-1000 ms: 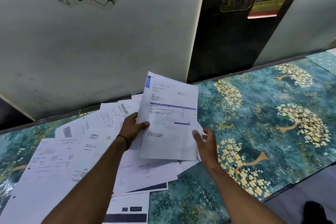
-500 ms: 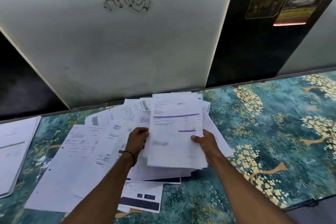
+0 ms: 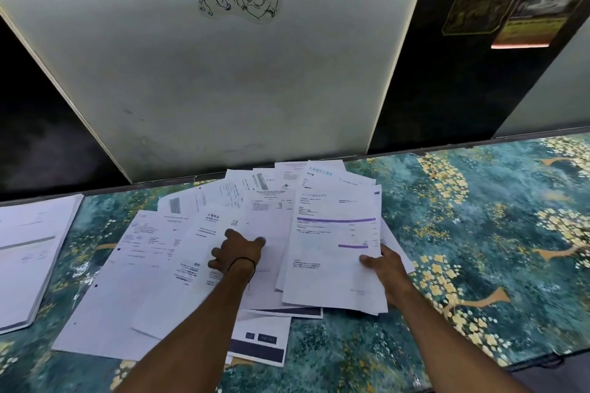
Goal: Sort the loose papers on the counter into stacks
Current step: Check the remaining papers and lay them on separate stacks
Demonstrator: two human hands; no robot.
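Note:
A messy spread of loose white papers (image 3: 150,265) covers the middle of the counter (image 3: 479,249). My right hand (image 3: 384,266) grips the right edge of a small bundle whose top sheet has purple bars (image 3: 335,246); the bundle rests low over the pile. My left hand (image 3: 238,252) lies on the spread to the left of that bundle, fingers apart and pressing on a sheet with printed characters. A neat stack of papers (image 3: 28,252) sits apart at the far left.
The counter carries a teal covering with yellow tree patterns, bare on the right. A white wall panel (image 3: 223,73) with a small line drawing rises right behind the papers. Posters hang at the upper right. The counter's front edge runs along the bottom right.
My left hand has let go of the purple-barred sheet and dropped onto the spread at its left. My right hand alone holds the bundle, now lower and further right. The view has shifted left.

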